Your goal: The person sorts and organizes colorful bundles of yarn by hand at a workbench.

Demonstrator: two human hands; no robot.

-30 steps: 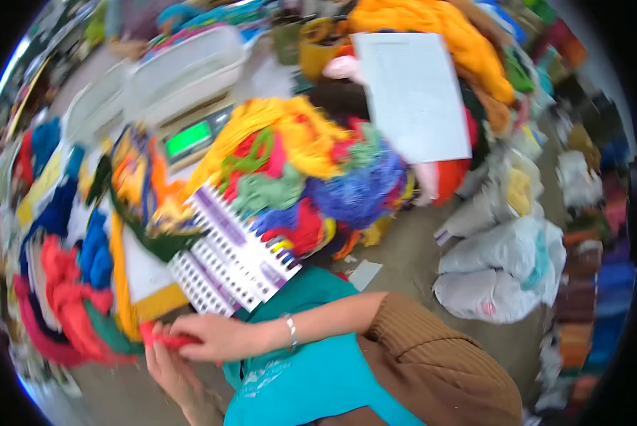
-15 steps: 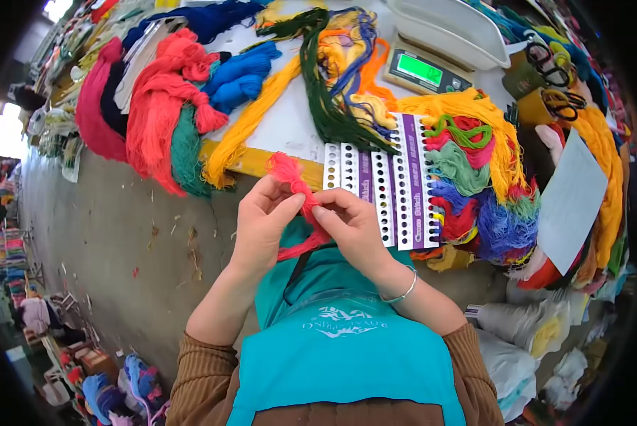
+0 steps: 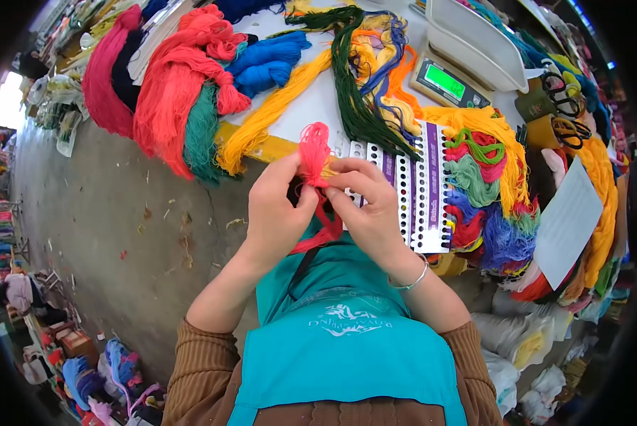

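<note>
Above the teal apron, both hands hold a coral-pink thread bundle (image 3: 314,153). My left hand (image 3: 279,207) pinches it from the left, thumb and fingers closed around its middle. From the right, my right hand (image 3: 367,201) grips the same spot with bent fingers. A looped tuft stands up above the fingertips, and loose strands hang below towards the apron (image 3: 347,341). Just right of my right hand lie white and purple thread cards (image 3: 432,188) with rows of holes. A yellow skein (image 3: 276,106) lies beyond the hands at the table edge.
Coral skeins (image 3: 183,85), blue skeins (image 3: 265,64) and a dark green skein (image 3: 350,78) lie on the table. Behind are a scale (image 3: 446,84) with a green display and a white tray (image 3: 475,35). Scissors (image 3: 570,133) stand in a holder at the right.
Both hands have risen slightly with the pink bundle, whose looped top now stands more upright. My right fingers have shifted on it. The view has turned, so the table things appear further right.
</note>
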